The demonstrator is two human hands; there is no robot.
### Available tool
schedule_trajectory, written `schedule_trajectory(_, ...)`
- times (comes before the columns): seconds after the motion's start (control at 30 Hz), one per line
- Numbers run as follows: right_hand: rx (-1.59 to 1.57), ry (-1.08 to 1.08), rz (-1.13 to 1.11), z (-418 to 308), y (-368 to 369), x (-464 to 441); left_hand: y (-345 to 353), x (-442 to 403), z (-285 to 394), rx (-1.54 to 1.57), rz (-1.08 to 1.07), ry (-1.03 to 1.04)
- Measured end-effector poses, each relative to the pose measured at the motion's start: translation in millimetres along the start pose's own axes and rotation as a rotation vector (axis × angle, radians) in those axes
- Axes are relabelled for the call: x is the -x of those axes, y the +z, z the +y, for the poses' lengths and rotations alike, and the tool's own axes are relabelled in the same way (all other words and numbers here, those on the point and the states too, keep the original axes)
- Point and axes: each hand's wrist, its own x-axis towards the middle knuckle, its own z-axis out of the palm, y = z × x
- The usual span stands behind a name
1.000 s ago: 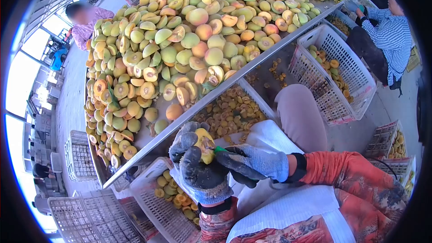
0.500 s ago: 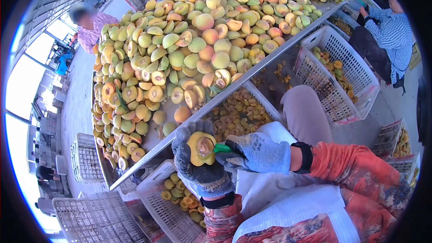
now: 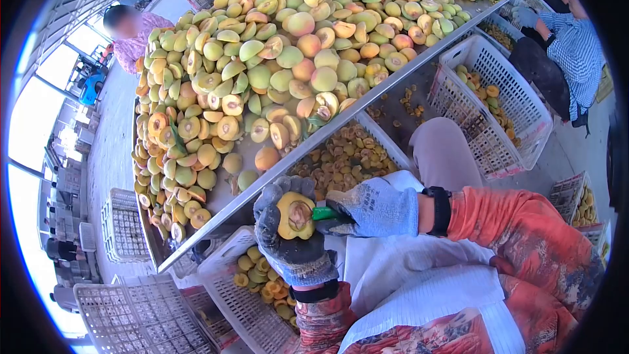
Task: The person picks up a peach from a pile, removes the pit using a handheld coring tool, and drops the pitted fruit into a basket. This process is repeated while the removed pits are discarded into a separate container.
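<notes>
My left hand [image 3: 291,239], in a dirty blue and black glove, holds a halved yellow fruit [image 3: 297,216] with its cut face and brown centre turned up. My right hand [image 3: 373,208], gloved alike, is closed round a green-handled tool [image 3: 324,213] whose near end meets the fruit's right edge; its tip is hidden. Just beyond both hands runs the metal rim of a table [image 3: 242,196] heaped with halved and whole fruit [image 3: 262,78]. Behind my hands, under the rim, a crate [image 3: 386,145] holds small brownish-yellow pieces.
Below my left hand, a white crate [image 3: 226,301] holds fruit halves. Another crate [image 3: 488,151] with fruit stands right. Empty-looking crates [image 3: 134,318] are at lower left. One person [image 3: 134,39] stands across the table at left; another in a checked shirt [image 3: 573,59] sits at right.
Since a second ago the fruit's cut face has turned into clear view and my right hand has drawn its fingers in round the green handle. Over the last half second both hands barely moved.
</notes>
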Motion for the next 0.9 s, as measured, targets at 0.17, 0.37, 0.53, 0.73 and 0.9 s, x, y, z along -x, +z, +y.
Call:
schedule_trajectory(0.17, 0.29, 0.084, -0.167, -13.5, -25.5, -7.6, -3.4, -3.7, 4.3, 0.174, -0.196, -0.081)
schedule_trajectory(0.37, -0.497, 0.459, -0.277, -17.2, -8.5, 14.6, 2.0, 16.3, 5.2, 0.061, -0.05, -0.047)
schedule_trajectory(0.53, -1.532, 1.096, -0.571, -33.5, -7.6, 11.3, 3.2, 5.9, 4.9, -0.036, -0.276, 0.254)
schedule_trajectory(0.73, -0.971, 0.96, -0.599, -11.1, -39.2, -15.4, -17.3, -13.1, -21.9, -0.071, -0.175, -0.265)
schedule_trajectory(0.9, 0.222, 0.395, -0.208, -0.2, 3.1, 16.3, -35.7, -16.5, -47.6, 0.079, -0.122, -0.233)
